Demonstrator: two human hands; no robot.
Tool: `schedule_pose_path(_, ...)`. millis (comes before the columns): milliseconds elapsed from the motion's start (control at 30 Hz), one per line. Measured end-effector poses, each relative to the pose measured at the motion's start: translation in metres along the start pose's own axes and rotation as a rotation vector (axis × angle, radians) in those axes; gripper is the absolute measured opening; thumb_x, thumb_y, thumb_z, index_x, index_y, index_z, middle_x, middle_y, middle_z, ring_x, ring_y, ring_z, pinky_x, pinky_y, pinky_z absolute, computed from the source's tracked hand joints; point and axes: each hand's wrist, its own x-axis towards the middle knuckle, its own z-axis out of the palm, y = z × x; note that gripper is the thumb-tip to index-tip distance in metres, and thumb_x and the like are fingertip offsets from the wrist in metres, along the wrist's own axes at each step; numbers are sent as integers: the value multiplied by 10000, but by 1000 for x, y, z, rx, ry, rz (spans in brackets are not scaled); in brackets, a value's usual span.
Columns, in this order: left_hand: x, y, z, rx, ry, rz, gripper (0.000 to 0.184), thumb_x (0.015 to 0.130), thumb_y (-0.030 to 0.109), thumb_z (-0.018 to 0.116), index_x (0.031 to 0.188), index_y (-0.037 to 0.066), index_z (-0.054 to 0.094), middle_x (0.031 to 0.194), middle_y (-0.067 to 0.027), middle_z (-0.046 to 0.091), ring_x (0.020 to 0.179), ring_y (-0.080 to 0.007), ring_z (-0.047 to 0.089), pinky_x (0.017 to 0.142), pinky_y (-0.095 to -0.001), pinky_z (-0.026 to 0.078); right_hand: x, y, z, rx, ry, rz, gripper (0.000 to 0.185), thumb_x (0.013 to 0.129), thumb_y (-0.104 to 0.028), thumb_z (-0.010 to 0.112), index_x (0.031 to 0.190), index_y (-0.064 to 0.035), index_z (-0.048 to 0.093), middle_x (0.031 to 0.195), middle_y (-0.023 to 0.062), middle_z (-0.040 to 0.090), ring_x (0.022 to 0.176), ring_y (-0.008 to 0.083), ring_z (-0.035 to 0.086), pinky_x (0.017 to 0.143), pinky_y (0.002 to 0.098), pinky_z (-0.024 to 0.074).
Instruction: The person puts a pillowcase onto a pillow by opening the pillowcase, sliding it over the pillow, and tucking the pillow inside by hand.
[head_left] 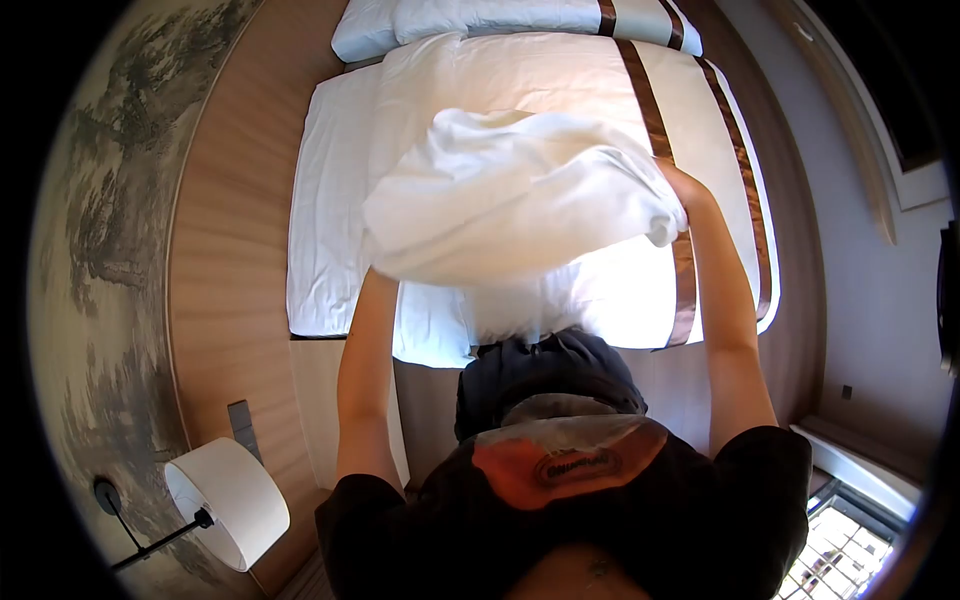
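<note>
A loose white cloth (510, 200), bulging and rumpled like a pillowcase, is held up over the bed between my two arms. My left hand (380, 274) is at its near left edge, and the fabric covers the fingers. At the right end, my right hand (676, 182) reaches into or behind the bunched edge, so its fingers are hidden too. Below the cloth lies the made bed (335, 210) with white bedding and a cream runner (685, 120) edged in dark brown bands.
A second bed (480, 15) with similar bedding stands beyond. To the left are a wood-panelled headboard (225, 230) and a wall lamp (235, 500) with a white drum shade. A window (840, 545) is at the lower right, and a wall-mounted screen (900, 80) at the upper right.
</note>
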Motion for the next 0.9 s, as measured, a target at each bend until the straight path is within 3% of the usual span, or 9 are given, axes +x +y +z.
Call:
schedule_pose_path(167,-3,-8,39,-142,126,5,499,885,296,474,1298,33,378,1205,-100,519,1062,-222,535,906,-353,443,48,25,-35,31,213,-183,518,892,-461,456,1109,-8,584,1001,84,631,867,149,599,754,265,474)
schedule_pose_path(200,-5,-6,47,-169,133,-4,499,872,269,494,1296,34,377,1217,-94,508,1079,-220,522,916,-354,435,50,13,-33,-45,400,-150,560,880,-492,463,1098,8,589,972,97,633,853,149,597,744,264,467)
schedule_pose_path(300,-5,-7,61,-176,-40,324,534,784,170,596,1262,33,400,1264,-74,456,1121,-219,479,929,-350,414,43,-6,-28,-86,415,-299,581,862,-505,492,1102,17,584,995,113,628,859,157,601,745,271,465)
schedule_pose_path(433,24,2,93,249,137,525,678,678,125,715,1265,36,386,1274,-92,435,1155,-246,452,924,-365,414,60,-26,-29,-796,506,-520,415,789,-374,620,1004,-19,632,854,78,650,757,161,614,700,279,472)
schedule_pose_path(467,33,10,102,338,186,515,692,670,120,729,1263,29,384,1263,-99,446,1151,-244,456,922,-358,413,59,-30,-23,-669,538,-579,283,766,-234,650,947,-16,640,764,47,638,689,132,594,649,271,468)
schedule_pose_path(600,80,22,106,596,347,548,676,682,129,742,1248,-1,395,1207,-115,510,1113,-236,495,912,-324,412,78,-31,-30,-213,322,-789,143,803,-66,610,931,-3,622,776,25,628,625,83,553,578,230,442)
schedule_pose_path(767,108,28,96,630,354,473,575,675,154,754,1163,6,491,1112,-120,592,1015,-225,564,866,-309,433,52,-23,-82,170,129,-826,161,772,-19,608,931,2,623,806,32,625,696,88,560,641,221,440)
schedule_pose_path(833,113,25,95,651,314,464,563,666,163,760,1144,7,509,1097,-127,603,992,-231,578,849,-312,440,46,-17,-97,237,323,-943,193,762,-25,591,954,-9,602,879,55,620,773,136,561,701,270,439)
schedule_pose_path(900,119,18,97,659,283,433,568,661,164,762,1147,8,512,1099,-131,602,990,-235,580,840,-317,444,54,2,-102,-214,1101,-1001,214,749,-26,579,963,-23,585,920,77,602,827,188,545,745,319,425)
